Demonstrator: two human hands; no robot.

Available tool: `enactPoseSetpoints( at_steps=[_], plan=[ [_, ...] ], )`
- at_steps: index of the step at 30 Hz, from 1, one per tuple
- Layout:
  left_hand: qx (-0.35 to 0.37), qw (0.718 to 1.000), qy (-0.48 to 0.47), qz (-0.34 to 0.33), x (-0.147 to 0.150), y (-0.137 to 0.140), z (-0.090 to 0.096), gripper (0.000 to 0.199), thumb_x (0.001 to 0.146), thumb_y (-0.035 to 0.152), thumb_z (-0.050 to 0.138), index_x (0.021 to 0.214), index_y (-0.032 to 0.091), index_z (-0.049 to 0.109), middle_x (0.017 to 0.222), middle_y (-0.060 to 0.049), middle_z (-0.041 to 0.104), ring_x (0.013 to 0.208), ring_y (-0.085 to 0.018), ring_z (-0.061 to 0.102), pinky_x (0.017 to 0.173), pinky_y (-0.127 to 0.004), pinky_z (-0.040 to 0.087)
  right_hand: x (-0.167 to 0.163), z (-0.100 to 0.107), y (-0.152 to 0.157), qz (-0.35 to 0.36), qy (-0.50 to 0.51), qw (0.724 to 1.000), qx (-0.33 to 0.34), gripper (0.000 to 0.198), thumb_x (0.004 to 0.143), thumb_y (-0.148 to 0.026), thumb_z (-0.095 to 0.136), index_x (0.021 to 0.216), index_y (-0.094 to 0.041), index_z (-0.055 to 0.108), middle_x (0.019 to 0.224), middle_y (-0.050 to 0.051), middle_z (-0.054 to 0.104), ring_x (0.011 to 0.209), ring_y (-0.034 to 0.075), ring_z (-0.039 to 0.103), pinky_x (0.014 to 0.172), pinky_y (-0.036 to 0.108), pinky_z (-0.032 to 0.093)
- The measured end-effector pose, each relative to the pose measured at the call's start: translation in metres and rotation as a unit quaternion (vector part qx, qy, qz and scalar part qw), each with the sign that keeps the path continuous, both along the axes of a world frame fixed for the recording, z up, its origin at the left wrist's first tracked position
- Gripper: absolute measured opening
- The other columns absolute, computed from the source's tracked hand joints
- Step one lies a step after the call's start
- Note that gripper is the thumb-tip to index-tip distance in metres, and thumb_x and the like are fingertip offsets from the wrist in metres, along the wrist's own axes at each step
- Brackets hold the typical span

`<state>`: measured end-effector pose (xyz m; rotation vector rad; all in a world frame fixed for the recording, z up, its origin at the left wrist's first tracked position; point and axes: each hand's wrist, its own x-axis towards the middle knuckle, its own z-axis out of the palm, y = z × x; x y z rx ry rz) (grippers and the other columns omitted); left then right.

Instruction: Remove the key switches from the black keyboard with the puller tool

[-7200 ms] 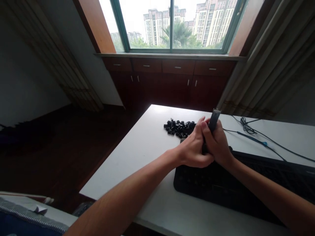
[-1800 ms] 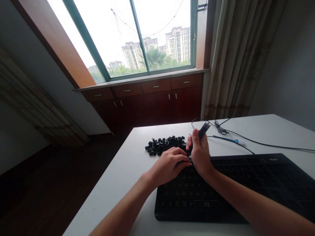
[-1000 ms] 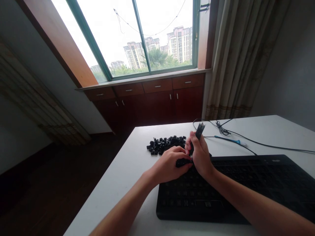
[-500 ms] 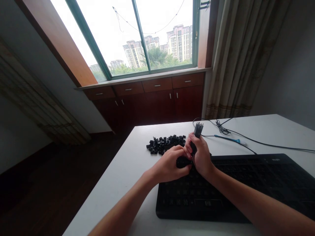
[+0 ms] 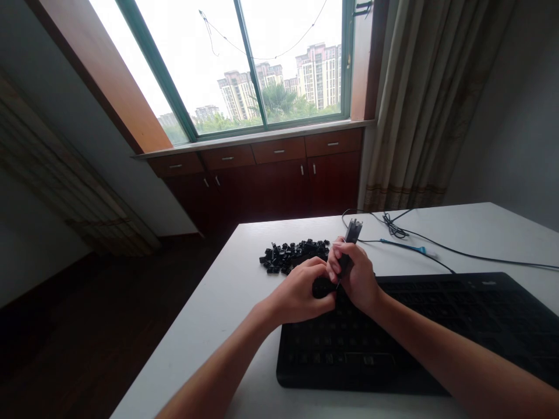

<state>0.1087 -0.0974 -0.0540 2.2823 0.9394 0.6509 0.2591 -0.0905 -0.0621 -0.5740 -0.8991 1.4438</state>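
My right hand is closed around a black bar-shaped tool, held upright and slightly tilted, with small prongs at its top end. A thin, light wire-like line shows below the fist. My left hand is curled beside it, with its thumb and fingers bent around a dark area close to the tool's lower end. What those fingers pinch, if anything, is hidden. Both hands are over the upper left part of a black keyboard. Just beyond them lies a pile of loose black keycaps.
The white table carries a thin black cable, bundled near the far edge, with a blue piece on it. Beyond the table stand a dark red cabinet, a window and curtains.
The tool and my right hand have shifted and tilted very slightly. My left hand stays nearly in place, its thumb drawn back a little. The keyboard and keycaps have not moved.
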Motion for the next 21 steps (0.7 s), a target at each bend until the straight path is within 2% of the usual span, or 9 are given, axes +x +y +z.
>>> enactPoseSetpoints(
  at_steps=[5, 10, 14, 17, 21],
  plan=[
    [-0.008, 1.0, -0.008, -0.006, -0.0009, 0.0006, -0.0011, 0.019, 0.078, 0.021, 0.064, 0.097, 0.021, 0.066, 0.11, -0.002, 0.062, 0.1, -0.014, 0.06, 0.096, -0.027, 0.047, 0.0007, 0.0001, -0.0036, 0.034, 0.05, 0.998, 0.01, 0.028, 0.081, -0.031, 0.056, 0.06, -0.02, 0.04, 0.048, -0.006, 0.037, 0.04, 0.009, 0.037, 0.047, 0.026, 0.027],
    [-0.014, 1.0, -0.005, -0.009, -0.0019, 0.0021, -0.0015, 0.023, 0.078, 0.019, 0.064, 0.1, 0.023, 0.067, 0.107, -0.001, 0.062, 0.097, -0.014, 0.06, 0.092, -0.027, 0.048, -0.0008, 0.0009, -0.0071, 0.019, 0.006, 0.997, 0.07, 0.027, 0.081, -0.029, 0.056, 0.059, -0.02, 0.042, 0.048, -0.005, 0.038, 0.043, 0.009, 0.036, 0.05, 0.027, 0.028],
    [-0.017, 1.0, 0.004, 0.003, -0.0001, 0.0008, 0.0003, 0.018, 0.078, 0.021, 0.064, 0.096, 0.021, 0.067, 0.104, -0.002, 0.062, 0.094, -0.015, 0.059, 0.089, -0.028, 0.048, 0.0014, 0.0005, -0.0049, 0.059, 0.015, 0.995, 0.079, 0.03, 0.081, -0.031, 0.054, 0.057, -0.021, 0.039, 0.047, -0.006, 0.034, 0.04, 0.009, 0.034, 0.048, 0.027, 0.025],
    [-0.015, 1.0, 0.005, 0.014, 0.0018, -0.0011, 0.0007, 0.013, 0.077, 0.021, 0.063, 0.09, 0.02, 0.065, 0.099, -0.002, 0.061, 0.091, -0.014, 0.058, 0.087, -0.027, 0.047, 0.0046, 0.0008, -0.0026, 0.087, -0.017, 0.993, 0.081, 0.035, 0.086, -0.034, 0.053, 0.057, -0.021, 0.038, 0.044, -0.006, 0.036, 0.039, 0.01, 0.038, 0.049, 0.027, 0.027],
    [-0.002, 1.0, 0.003, 0.027, 0.003, -0.0024, -0.0001, 0.011, 0.076, 0.02, 0.063, 0.087, 0.018, 0.06, 0.094, -0.001, 0.059, 0.085, -0.012, 0.056, 0.082, -0.026, 0.045, 0.0067, 0.0016, -0.0024, 0.07, -0.076, 0.992, 0.068, 0.04, 0.091, -0.039, 0.055, 0.058, -0.02, 0.041, 0.045, -0.004, 0.046, 0.044, 0.012, 0.048, 0.055, 0.027, 0.037]
  ],
)
